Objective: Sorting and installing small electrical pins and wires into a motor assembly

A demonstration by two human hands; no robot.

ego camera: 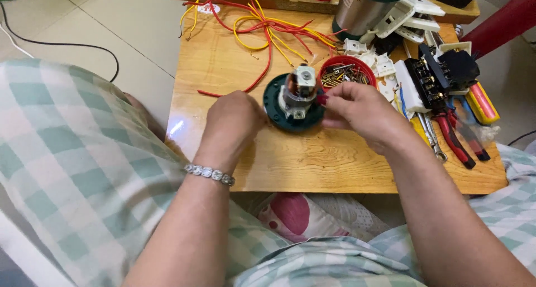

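Motor (298,91) stood upright on its green base between my hands, left fingers (254,111) and right fingers (329,100) closed on opposite sides.

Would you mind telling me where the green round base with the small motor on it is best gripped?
Probably by the rim of the green base, pinched from its left and right sides. It lies flat on the wooden table, and the motor stands in its middle, so the top offers little hold. The left hand and right hand already flank it.
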